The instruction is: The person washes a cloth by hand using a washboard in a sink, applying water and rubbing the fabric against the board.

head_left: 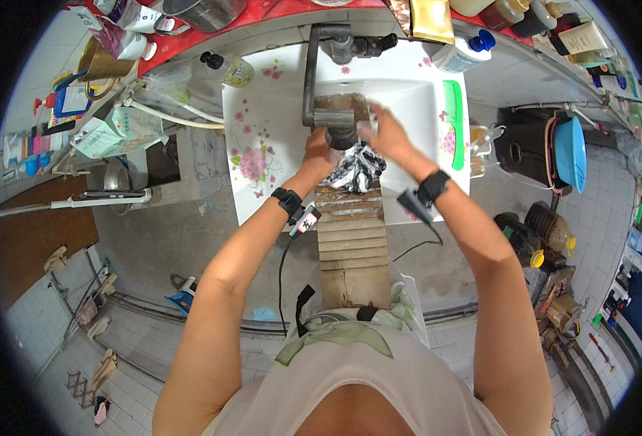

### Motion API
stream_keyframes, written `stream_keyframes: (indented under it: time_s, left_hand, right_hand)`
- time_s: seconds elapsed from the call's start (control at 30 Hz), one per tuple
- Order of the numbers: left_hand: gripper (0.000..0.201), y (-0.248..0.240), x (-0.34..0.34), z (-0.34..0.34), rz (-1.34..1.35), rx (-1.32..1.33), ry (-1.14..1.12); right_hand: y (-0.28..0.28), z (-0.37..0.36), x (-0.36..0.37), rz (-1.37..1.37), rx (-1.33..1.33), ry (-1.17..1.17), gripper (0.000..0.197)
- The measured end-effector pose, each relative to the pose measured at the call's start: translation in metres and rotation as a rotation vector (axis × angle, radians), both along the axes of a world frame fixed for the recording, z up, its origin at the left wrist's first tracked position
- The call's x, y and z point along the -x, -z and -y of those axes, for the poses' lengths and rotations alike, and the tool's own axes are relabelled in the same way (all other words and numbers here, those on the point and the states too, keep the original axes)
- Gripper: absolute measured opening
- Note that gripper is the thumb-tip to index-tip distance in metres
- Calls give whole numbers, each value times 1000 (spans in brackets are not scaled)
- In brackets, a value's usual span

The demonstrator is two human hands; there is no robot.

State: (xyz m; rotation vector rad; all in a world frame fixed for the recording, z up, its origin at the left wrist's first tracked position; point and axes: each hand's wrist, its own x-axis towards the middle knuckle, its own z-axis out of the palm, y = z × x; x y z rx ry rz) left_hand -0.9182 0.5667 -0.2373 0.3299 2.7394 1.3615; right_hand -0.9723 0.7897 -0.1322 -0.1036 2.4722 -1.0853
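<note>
Cloth: black-and-white cloth (359,171), bunched up on the washboard (353,256), below the tap (311,80) head, over the near side of the sink (422,98).
Left hand: left hand (319,152) beside the cloth's upper left; fingers partly bent, tips behind the tap head; can't tell if it grips anything.
Right hand: right hand (390,136) at the cloth's upper right; fingers loosely bent, blurred; hold on cloth can't be told.
Handling cloth: probably best kept centred on the ridges, pressed with the heels of both palms, strokes along the board, refolding now and then so fresh fabric meets the wood.
Bracing board: lower end sits by the wearer's waist; likely worth steadying with the body so it doesn't slide.
Wrist cables: best kept off the wet area.
Board axis: long axis runs from under the tap toward the wearer, nearly straight; ridges lie crosswise.
Cloth axis: crumpled, no clear front or long axis; folds run various ways.
</note>
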Motion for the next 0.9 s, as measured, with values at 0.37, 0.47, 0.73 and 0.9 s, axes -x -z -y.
stream_keyframes:
  time_s: [0.37,0.47,0.73,0.9]
  left_hand:
    - [52,-158,-2,-15,332,-832,-54]
    - [56,-166,-1,-16,383,-845,43]
    - [47,-160,5,-18,391,-508,23]
    - [47,-159,1,-27,380,-446,-20]
  right_hand:
    - [10,3,-82,-152,-40,-159,92]
    - [17,-1,-79,-86,3,-153,90]
    - [23,0,-87,-150,67,-134,84]
    - [27,6,-86,-224,125,-143,83]
